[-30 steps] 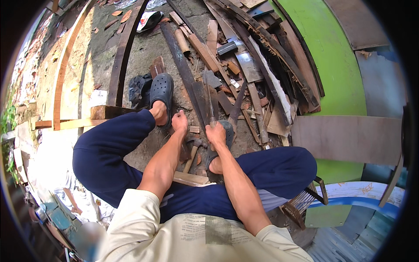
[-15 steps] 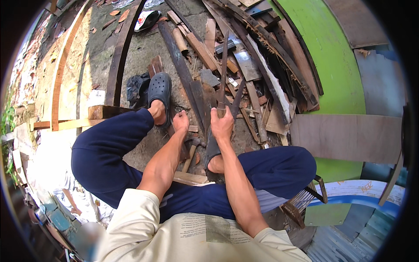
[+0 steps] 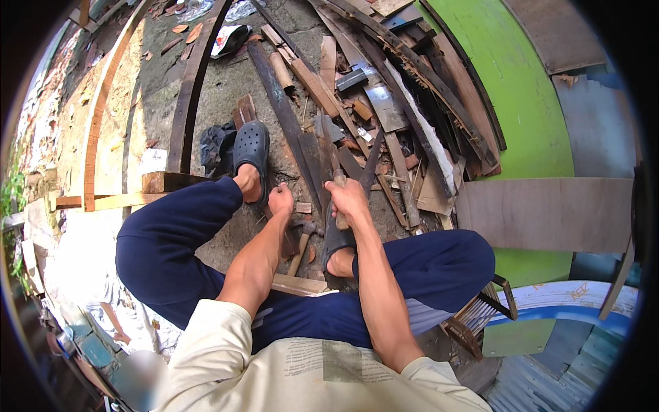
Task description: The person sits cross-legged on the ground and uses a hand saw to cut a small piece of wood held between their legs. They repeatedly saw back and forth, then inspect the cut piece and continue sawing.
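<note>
- The wooden-handled tool [image 3: 341, 221] is held in front of the seated body, its handle end overlapping the right sandal [image 3: 336, 242] in view.
- Beyond the tool, room is narrowed by a dark plank [image 3: 276, 82] and by the heap of scrap wood [image 3: 429, 79], which is bordered on its right by a green panel [image 3: 525, 103].
- Between the left sandal [image 3: 252, 152] and the dark plank, a strip of bare ground [image 3: 283, 154] is left open.
- Nearer the body, a hammer [image 3: 300, 253] is laid between the forearms, and a pale wood piece [image 3: 296, 283] is seen close to the lap.
- By the right hand [image 3: 348, 198], the tool's handle is gripped, the fingers being clamped around it.
- The fingers of the left hand [image 3: 280, 200] are curled together, just beside a small wood block [image 3: 303, 207]; whether anything is held inside them cannot be told.
- The tool's far part is hard to make out against the dark wood behind it.
- The right sandal is partly covered by the right hand and forearm.
- A black plastic bag [image 3: 215, 150] is partly hidden behind the left sandal.
- The outer edges are cut off by the dark round rim, and the bright ground at left is washed out.
</note>
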### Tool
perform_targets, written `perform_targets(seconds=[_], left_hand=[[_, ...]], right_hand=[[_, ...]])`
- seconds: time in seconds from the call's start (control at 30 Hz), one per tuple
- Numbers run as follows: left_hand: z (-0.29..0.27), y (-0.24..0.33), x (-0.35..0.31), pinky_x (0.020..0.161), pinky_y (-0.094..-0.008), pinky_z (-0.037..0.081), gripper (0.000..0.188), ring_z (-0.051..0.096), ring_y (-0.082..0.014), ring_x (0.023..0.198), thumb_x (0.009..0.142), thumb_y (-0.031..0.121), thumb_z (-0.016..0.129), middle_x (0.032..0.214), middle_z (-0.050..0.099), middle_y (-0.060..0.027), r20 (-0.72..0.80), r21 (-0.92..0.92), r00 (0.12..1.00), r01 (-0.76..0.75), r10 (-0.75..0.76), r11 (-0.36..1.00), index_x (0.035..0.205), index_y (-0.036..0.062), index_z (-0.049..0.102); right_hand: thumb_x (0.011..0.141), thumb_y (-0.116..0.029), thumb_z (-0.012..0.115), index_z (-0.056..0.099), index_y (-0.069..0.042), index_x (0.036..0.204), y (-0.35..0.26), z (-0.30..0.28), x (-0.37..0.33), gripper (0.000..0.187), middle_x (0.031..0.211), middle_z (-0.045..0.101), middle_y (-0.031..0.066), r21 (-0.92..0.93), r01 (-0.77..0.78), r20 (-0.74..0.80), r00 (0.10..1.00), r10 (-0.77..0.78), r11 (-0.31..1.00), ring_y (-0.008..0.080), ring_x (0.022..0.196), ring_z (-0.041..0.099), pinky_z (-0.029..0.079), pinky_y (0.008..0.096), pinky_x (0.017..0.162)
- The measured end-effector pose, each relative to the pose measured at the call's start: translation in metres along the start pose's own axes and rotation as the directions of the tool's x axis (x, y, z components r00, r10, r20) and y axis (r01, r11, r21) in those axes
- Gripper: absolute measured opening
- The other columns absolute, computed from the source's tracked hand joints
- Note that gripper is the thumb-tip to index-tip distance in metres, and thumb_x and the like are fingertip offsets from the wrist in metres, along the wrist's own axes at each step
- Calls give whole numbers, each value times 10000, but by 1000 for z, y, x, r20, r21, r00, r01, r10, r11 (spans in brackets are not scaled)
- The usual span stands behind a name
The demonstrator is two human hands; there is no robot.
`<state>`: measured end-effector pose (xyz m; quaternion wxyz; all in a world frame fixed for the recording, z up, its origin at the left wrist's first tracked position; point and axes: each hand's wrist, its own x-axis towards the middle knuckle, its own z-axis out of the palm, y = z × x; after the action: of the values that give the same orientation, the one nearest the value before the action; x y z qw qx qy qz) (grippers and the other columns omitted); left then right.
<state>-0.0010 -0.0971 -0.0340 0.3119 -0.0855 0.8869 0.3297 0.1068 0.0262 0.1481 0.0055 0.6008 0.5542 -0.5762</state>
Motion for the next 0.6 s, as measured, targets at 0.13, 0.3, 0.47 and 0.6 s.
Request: perform_targets(seconds=[0.13,0.3,0.47,0.6], left_hand=[[4,-6,3,937,-466,498,488,664,-413,1070,963,482,543,1088,716,-229,3,18,1000,-19,19,1000,1076,46,731],[5,-1,-1,939,-462,497,496,661,-410,1080,962,488,540,1103,713,-226,26,28,999,-29,28,999,1082,45,730],[3,1,0,936,-456,495,490,662,-401,1071,964,480,545,1097,714,-223,30,8,999,-24,24,1000,1069,37,727],[8,-3,2,929,-442,490,488,670,-387,1052,967,476,558,1061,723,-211,10,7,999,-34,34,999,1042,24,725]], right_hand=[[901,-286,673,634,27,970,-5,3,-1,323,762,678,171,-197,436,-309,823,-477,878,277,602,672,524,409,579],[866,-217,653,638,102,929,-11,1,11,326,729,676,226,-234,72,-105,990,-99,970,344,623,701,541,459,591],[818,-91,574,620,117,776,-32,-10,29,217,611,611,143,-220,-107,168,975,145,970,233,507,630,510,380,474],[891,-133,603,593,96,779,-36,-9,28,255,618,590,128,-250,-112,172,972,158,962,219,480,583,485,388,433]])
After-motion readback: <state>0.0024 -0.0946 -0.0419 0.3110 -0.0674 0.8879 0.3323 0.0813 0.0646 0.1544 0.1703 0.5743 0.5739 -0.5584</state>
